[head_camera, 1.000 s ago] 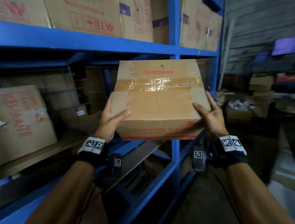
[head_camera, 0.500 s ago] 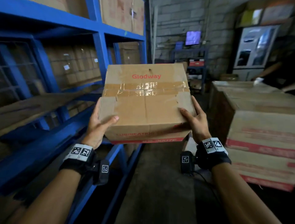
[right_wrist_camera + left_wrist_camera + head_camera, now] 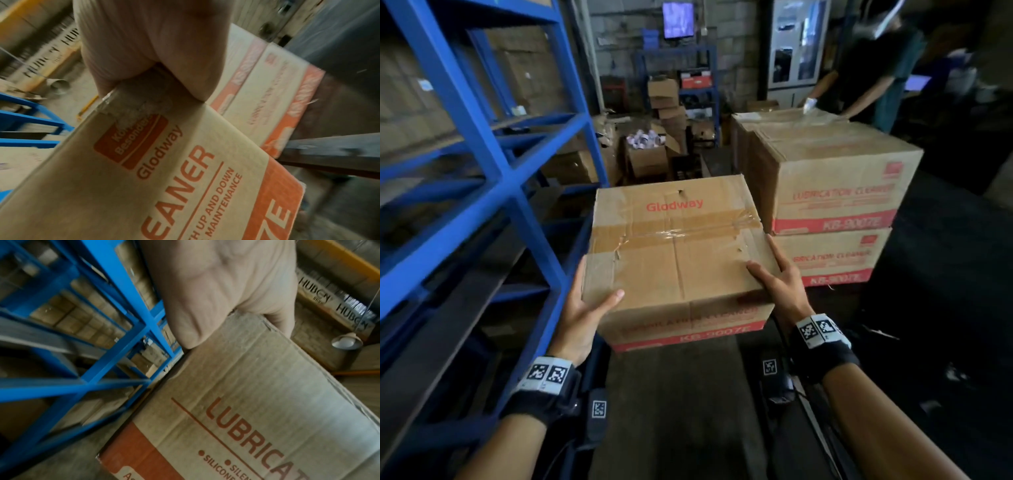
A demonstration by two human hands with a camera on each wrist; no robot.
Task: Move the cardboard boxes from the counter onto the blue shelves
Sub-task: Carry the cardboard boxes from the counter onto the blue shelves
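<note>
A taped cardboard box (image 3: 674,260) printed "Glodway" is held in the air in front of me. My left hand (image 3: 585,308) grips its near left corner, thumb on top. My right hand (image 3: 777,281) grips the near right corner the same way. The blue shelves (image 3: 493,164) stand to the left of the box, close beside it. In the left wrist view the palm of my left hand (image 3: 216,288) presses the box (image 3: 257,402) edge, with the shelf frame (image 3: 115,353) behind. In the right wrist view my right hand (image 3: 148,40) clasps the box (image 3: 164,170) at a taped corner.
Stacked boxes (image 3: 832,185) of the same kind sit just right of the held one. A person (image 3: 876,68) bends over the far end of that stack. An open carton (image 3: 647,150) and more boxes crowd the aisle's far end. The floor lies dark below.
The view has swung right, from facing the shelves to looking down the aisle. The box stays in both hands and now sits lower in view, next to the stacked boxes.
</note>
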